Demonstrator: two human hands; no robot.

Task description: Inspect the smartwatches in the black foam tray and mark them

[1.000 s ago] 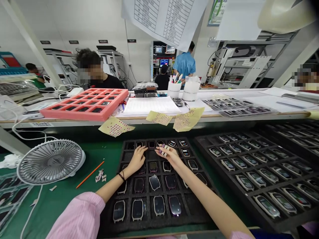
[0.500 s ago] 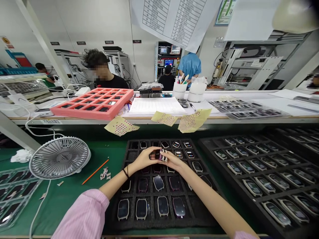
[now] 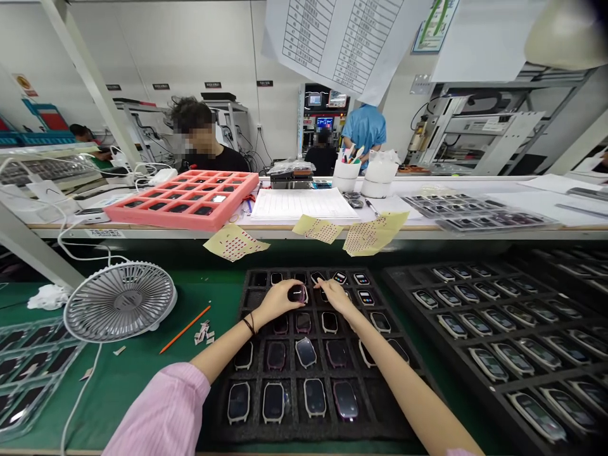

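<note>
A black foam tray (image 3: 259,432) with rows of watch bodies lies in front of me. Over its upper rows my left hand (image 3: 278,299) grips a dark watch (image 3: 297,293) between thumb and fingers, its face turned up. Just to the right, my right hand (image 3: 336,296) reaches over the same tray, fingertips at a watch (image 3: 317,277) in the top row; whether it grips that watch is too small to tell. Nearer me, a light-rimmed watch (image 3: 306,352) and a purple-rimmed one (image 3: 346,400) rest in their compartments.
A grey fan (image 3: 121,301), an orange stick (image 3: 185,329) and small scraps lie left. Another watch tray (image 3: 475,345) stands right, a clear tray (image 3: 38,367) far left. The shelf ahead bears a pink foam tray (image 3: 164,218). People are beyond it.
My hands, together around watches before, have come apart. The left keeps a dark watch, and the right has moved right to the tray. The view has shifted slightly.
</note>
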